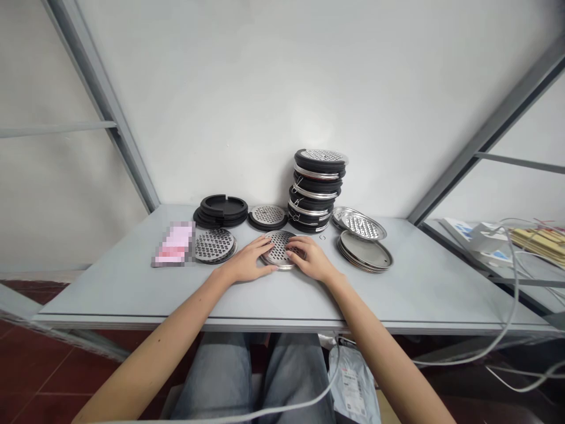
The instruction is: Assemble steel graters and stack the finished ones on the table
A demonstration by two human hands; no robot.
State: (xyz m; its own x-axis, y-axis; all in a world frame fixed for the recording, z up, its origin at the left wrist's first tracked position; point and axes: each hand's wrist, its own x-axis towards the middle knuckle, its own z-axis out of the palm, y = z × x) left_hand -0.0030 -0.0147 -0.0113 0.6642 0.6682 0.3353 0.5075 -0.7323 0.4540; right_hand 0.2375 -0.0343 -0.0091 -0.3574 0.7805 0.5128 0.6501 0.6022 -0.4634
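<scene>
A round metal grater disc, full of small holes, lies on the table in front of me. My left hand holds its left rim, thumb along the near edge and fingers on top. On the opposite side, my right hand grips the rim with bent fingers, some of them over the holes. Left of my hands sits a small pile of perforated discs. Just behind is a black ring base with a perforated disc in it. Shallow metal lids or trays are piled to the right.
A tall stack of black and metal rounds stands by the wall. Black plastic rings are piled at back left, near a blurred pink item. A grater plate leans at right; a small metal ring lies nearby. White cable hangs at right.
</scene>
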